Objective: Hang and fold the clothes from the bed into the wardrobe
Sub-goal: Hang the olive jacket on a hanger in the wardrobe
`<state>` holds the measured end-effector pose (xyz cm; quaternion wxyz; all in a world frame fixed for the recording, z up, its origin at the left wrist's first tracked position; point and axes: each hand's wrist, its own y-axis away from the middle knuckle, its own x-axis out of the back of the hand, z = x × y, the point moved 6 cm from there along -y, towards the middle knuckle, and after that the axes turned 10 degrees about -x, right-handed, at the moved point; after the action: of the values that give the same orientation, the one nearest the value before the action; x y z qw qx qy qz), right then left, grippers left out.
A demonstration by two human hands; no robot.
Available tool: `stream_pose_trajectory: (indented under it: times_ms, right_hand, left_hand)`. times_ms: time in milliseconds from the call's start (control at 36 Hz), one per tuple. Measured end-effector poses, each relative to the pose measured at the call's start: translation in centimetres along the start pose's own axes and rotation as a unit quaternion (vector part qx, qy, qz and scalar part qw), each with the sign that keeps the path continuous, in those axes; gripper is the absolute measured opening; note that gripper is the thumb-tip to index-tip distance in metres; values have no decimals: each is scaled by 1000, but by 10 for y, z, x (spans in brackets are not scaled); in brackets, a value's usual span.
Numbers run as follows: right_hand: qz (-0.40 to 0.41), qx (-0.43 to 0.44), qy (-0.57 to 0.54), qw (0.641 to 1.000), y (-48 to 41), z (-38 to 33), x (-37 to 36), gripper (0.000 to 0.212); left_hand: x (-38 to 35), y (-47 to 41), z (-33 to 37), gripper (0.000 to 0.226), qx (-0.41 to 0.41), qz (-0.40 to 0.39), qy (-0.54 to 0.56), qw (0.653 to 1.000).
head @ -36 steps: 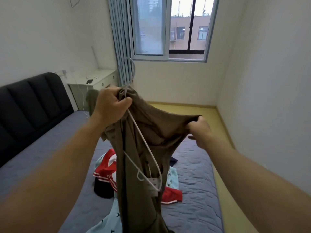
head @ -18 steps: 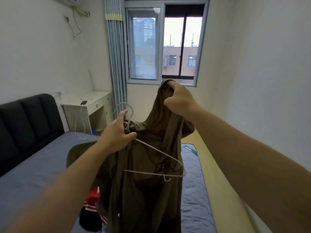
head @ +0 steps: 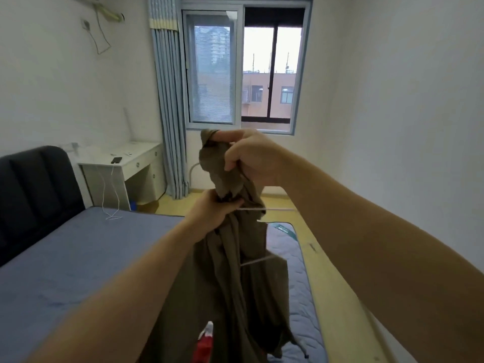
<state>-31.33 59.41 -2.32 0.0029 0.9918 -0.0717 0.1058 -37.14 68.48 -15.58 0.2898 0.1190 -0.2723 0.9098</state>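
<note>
An olive-brown garment (head: pixel 227 279) hangs in front of me over the bed (head: pixel 78 258). My right hand (head: pixel 251 155) grips its bunched upper end at window-sill height. Just below, my left hand (head: pixel 212 210) holds the cloth together with a white wire hanger (head: pixel 272 210), whose thin arms stick out to the right of the fabric. The hanger's hook is hidden in the cloth and my hand. A scrap of red and white clothing (head: pixel 205 341) shows at the bottom edge, behind the garment.
The blue-grey mattress fills the lower left, with a black padded headboard (head: pixel 34 195) at the left. A white desk (head: pixel 123 171) with a phone and cable stands by the blue curtain (head: pixel 170 127). Yellow floor (head: pixel 327 258) runs along the right wall under the window (head: pixel 243 72).
The garment has been drawn down over the hanger, so the wire frame and hook are now mostly hidden. My right hand came lower and nearer my left. The view tilted further up.
</note>
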Motion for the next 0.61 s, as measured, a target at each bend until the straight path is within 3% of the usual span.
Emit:
stream_pose_trajectory:
  times_ms: [83,139,222,306,417,472,528,611]
  right_hand:
    - [68,7,62,996,4,15,37,49]
    - [127,-3,70,989,6,34,67,35]
    - [225,-67,-53,971,10,81,108,22]
    - [273,-143,-142,941,11,128,120,22]
    - [338,-171,52,924,19,160,126,21]
    - [262,-226,132,929,20,177,115,15]
    - [127,-323,158,924,24,195,97,16]
    - [-67,-402,145,902,32,211,65,43]
  left_hand:
    - [12,0,-13,4,23,29,57,998]
    - [21,2,-17,12,31,27,107,993]
    - [28,4,-14,25,22,8,138,990]
    - [23,2,-4,16,2,-28,83,996]
    - [16,3,11,6,-42,-41,34,998]
    - [16,4,13,18,-56,-36,9,998]
    - [14,6,15,21,-69,-41,-10,997]
    - [10,8,24,18,-88,-66,-30,993]
